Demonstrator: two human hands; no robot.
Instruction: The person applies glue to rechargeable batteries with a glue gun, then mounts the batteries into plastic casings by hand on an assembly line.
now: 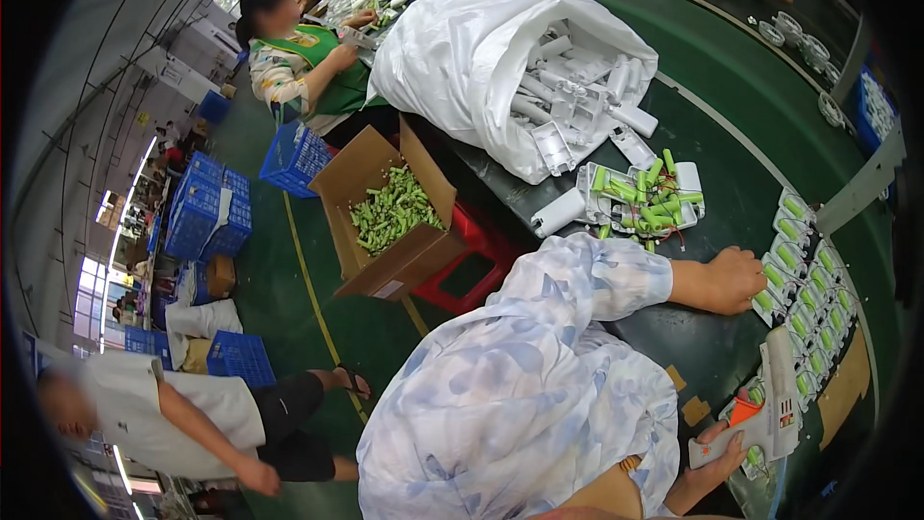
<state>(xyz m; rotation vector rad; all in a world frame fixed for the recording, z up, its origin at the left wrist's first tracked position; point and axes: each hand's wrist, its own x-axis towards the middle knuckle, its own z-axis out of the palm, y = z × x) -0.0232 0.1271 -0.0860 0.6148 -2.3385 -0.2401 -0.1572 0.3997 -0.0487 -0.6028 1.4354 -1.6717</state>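
Patterned sleeve [525,351] outstretched | left hand [729,281] curled | right hand [717,467] gripping white tool [782,393]

White hand tool [782,390]: is showing smooth plastic with a faint sheen.
White units in rows [810,300]: are presenting smooth plastic shells.
Green cylinders [622,190]: are showing smooth, slightly glossy plastic-like wraps.
White sack [438,58]: is appearing as thin, creased plastic with a soft sheen.
Worktop [654,332]: is reflecting light softly from a smooth surface.
Carton [409,265]: is displaying matt cardboard.
Red stool [491,247]: is showing smooth, glossy plastic.
Patterned sleeve [621,274]: is creasing as thin, matt cloth.
Blue crates [204,207]: are displaying rigid, perforated plastic.
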